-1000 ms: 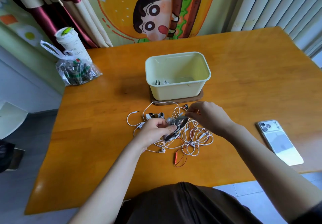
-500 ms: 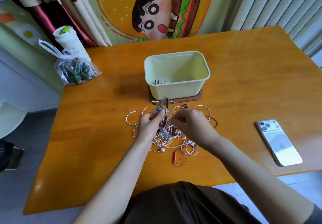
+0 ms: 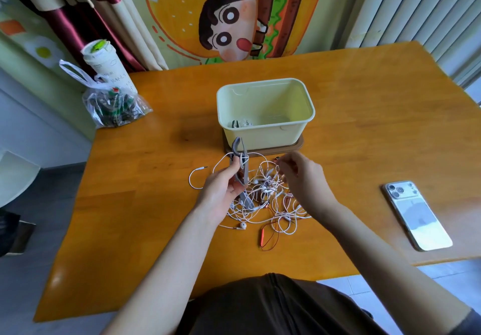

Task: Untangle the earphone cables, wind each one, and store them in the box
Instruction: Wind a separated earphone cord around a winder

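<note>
While left hand (image 3: pixel 221 189) grips grey earphone (image 3: pixel 236 145) upright, right hand (image 3: pixel 303 178) over tangle (image 3: pixel 261 195), grip unclear

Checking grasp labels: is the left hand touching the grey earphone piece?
Touching. The head view shows the left hand with fingers and thumb curled round the grey earphone piece, whose loop sticks up above the fingers.

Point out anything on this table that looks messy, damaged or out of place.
Only the cables: white and red ones lie in a knotted heap in front of the box, with a grey headset in the left hand caught in them. Nothing looks spilled or broken.
</note>
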